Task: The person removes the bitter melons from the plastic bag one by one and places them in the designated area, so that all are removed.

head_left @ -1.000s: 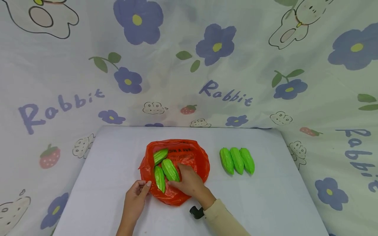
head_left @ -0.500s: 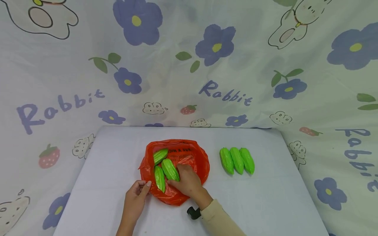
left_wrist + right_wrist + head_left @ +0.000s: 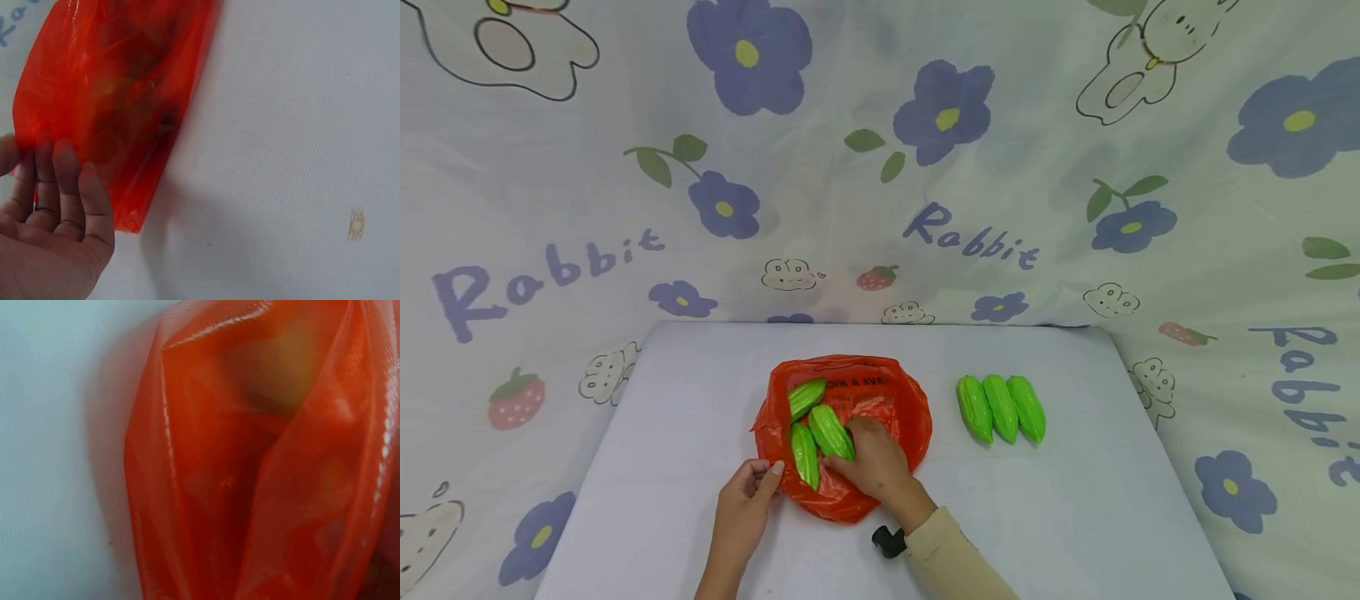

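A red plastic bag [image 3: 917, 408] lies with its mouth open on the table in the head view. Inside it rest three ridged green gourds, which look like bitter melons: one at the back [image 3: 806, 398], one at the front left [image 3: 805, 457] and a middle gourd [image 3: 830, 431]. My left hand [image 3: 747, 493] pinches the bag's near left rim between thumb and fingers; the left wrist view shows its fingertips [image 3: 65, 150] against the red plastic. My right hand [image 3: 877, 462] reaches into the bag, thumb and fingers around the middle gourd. Red film hides that grip in the right wrist view.
Three more green gourds [image 3: 1001, 409] lie side by side to the right of the bag. A small black device [image 3: 889, 542] shows beside the right wrist. The white table [image 3: 1075, 517] ends at a printed cloth backdrop [image 3: 820, 200] behind and at both sides.
My right forearm and the black device beside it have shifted slightly left. The left hand, bag and gourds stay as they were.
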The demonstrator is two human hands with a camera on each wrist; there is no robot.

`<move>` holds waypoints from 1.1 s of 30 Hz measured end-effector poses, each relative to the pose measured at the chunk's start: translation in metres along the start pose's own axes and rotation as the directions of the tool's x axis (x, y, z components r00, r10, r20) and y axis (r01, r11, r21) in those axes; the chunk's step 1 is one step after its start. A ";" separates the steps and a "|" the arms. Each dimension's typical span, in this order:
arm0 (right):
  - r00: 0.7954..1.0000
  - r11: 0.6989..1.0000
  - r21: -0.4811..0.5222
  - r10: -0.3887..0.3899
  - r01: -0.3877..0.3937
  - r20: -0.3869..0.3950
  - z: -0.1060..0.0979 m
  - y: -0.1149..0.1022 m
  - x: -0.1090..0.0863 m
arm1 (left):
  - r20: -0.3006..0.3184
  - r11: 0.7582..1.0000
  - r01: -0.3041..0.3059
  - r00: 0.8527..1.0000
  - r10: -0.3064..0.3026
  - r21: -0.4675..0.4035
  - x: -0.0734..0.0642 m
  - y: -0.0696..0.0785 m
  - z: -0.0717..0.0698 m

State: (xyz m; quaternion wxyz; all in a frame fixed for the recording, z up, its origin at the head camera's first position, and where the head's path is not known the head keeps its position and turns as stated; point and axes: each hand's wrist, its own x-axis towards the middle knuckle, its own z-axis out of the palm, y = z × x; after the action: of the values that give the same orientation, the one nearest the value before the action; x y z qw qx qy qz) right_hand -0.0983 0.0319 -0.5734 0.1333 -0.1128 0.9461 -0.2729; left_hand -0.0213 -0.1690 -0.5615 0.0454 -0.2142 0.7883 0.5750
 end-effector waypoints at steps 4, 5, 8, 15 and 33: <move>1.000 1.000 0.002 -0.013 0.013 -0.007 0.002 0.002 0.000 | 0.001 1.000 -0.010 1.000 0.010 0.001 -0.001 -0.001 -0.001; 1.000 1.000 0.000 -0.017 0.017 -0.006 0.001 0.002 0.000 | 0.002 1.000 -0.010 1.000 0.010 0.007 -0.001 0.000 -0.001; 0.999 0.999 0.005 -0.042 0.042 -0.003 0.000 0.004 -0.001 | 0.001 1.000 -0.003 1.000 0.003 0.025 -0.002 0.001 -0.001; 0.994 0.994 0.004 -0.110 0.110 0.009 -0.007 0.008 -0.002 | 0.001 0.999 -0.021 1.000 0.021 0.039 -0.003 0.006 0.001; 0.994 0.995 0.049 -0.094 0.091 0.056 -0.015 0.011 -0.002 | 0.016 1.000 -0.011 1.000 0.011 0.013 -0.004 0.004 -0.002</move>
State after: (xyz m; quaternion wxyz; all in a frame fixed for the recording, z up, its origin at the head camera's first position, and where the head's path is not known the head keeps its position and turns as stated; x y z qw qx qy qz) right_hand -0.1026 0.0487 -0.5670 0.1507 -0.1612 0.9290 -0.2970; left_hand -0.0192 -0.1692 -0.5560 0.0499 -0.2049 0.7929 0.5717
